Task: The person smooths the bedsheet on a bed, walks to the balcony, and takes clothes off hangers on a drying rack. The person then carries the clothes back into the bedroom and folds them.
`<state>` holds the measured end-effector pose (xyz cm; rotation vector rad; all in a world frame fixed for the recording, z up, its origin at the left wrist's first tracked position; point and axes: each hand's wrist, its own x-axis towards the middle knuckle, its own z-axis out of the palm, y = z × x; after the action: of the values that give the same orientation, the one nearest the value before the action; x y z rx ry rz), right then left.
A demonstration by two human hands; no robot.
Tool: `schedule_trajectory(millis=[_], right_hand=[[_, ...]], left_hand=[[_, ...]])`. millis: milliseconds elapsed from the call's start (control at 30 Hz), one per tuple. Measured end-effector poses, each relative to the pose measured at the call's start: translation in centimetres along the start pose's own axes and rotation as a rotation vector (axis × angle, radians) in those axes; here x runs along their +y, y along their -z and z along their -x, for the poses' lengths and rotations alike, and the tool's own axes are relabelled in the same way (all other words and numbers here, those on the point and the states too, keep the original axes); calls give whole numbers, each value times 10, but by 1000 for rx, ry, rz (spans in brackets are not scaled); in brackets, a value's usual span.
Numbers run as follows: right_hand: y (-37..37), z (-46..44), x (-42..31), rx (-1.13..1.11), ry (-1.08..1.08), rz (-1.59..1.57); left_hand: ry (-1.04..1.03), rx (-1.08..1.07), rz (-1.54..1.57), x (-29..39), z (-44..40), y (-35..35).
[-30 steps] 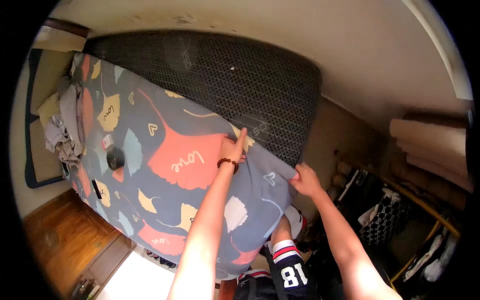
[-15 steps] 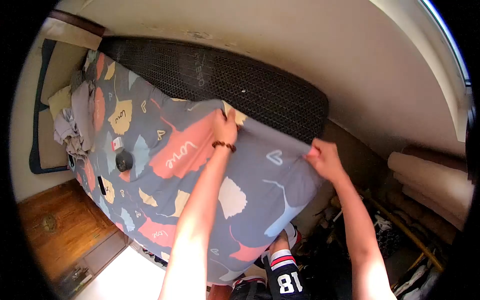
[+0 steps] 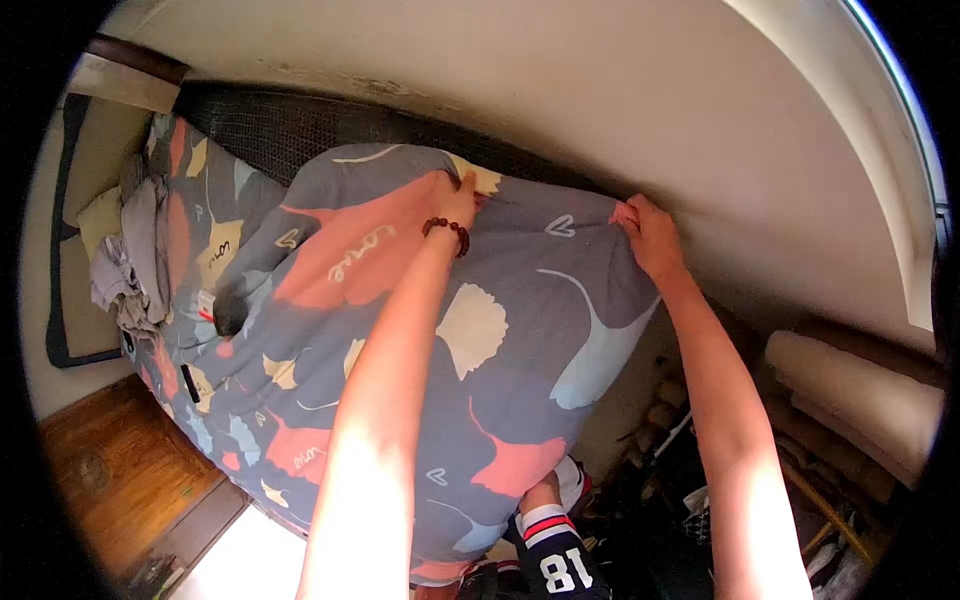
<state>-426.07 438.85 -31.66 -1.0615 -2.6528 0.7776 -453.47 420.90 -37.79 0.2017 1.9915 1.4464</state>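
A grey bed sheet (image 3: 520, 270) printed with pink, cream and blue leaves and "Love" lettering spreads over the bed. My left hand (image 3: 456, 203), with a brown bead bracelet (image 3: 446, 228) at the wrist, is closed on the sheet near its far edge. My right hand (image 3: 652, 236) pinches the sheet's far right corner, and the edge is stretched between both hands. Beyond the raised edge, part of the dark, mesh-textured mattress (image 3: 270, 125) shows along the wall; the lifted cloth hides the rest.
On the sheet at left lie a dark round object (image 3: 230, 312), a small white-and-red box (image 3: 206, 304) and a thin black object (image 3: 190, 383). Crumpled clothes (image 3: 135, 265) are heaped beyond. Rolled pale material (image 3: 850, 385) and clutter stand at right. My leg (image 3: 548, 545) is against the bed.
Both hands have moved away from me and lifted the sheet's edge, so it now covers most of the mattress. The cloth bulges upward left of my left hand.
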Motion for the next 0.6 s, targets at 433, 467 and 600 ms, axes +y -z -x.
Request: schedule_trajectory(millis=[433,467,600], right_hand=[[-77,-22,34,-242,-125,274],[-77,-24,26,-296,-211,310],[-78,-24,15,-378,-292,577]], left_hand=[[0,-130,-636,-54,-57,10],[3,-129,-546,-59,-52,10],[-66,-103,-269,-73,1,6]])
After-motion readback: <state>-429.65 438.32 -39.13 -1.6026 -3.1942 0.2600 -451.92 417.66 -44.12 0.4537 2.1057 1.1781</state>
